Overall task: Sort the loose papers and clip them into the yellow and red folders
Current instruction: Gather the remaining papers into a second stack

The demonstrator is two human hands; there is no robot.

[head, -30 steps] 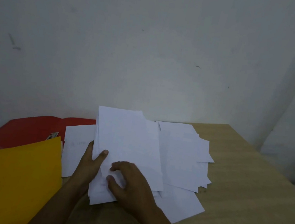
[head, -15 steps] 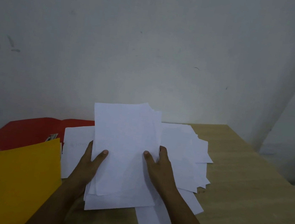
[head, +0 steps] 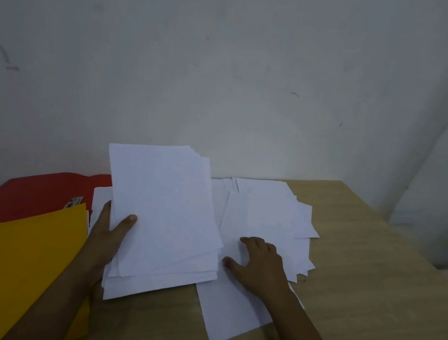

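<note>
My left hand [head: 109, 236] grips a thick stack of white papers [head: 164, 213] by its left edge, thumb on top, with the far end tilted up off the table. To its right, my right hand [head: 257, 264] rests on the loose white papers [head: 267, 220] spread over the table, its fingers slightly bent. A yellow folder [head: 13, 265] lies closed at the near left. Behind it a red folder [head: 42, 192] lies open, with its metal clip [head: 73, 202] showing at the yellow folder's far edge.
The wooden table [head: 366, 286] ends at the right and near edges. A white wall [head: 229, 71] stands right behind the table and a corner closes in at the far right. One sheet [head: 230, 314] juts toward the near edge.
My right hand let go of the stack and moved right onto the loose sheets. The stack in my left hand has lifted and tilted further up and leftward.
</note>
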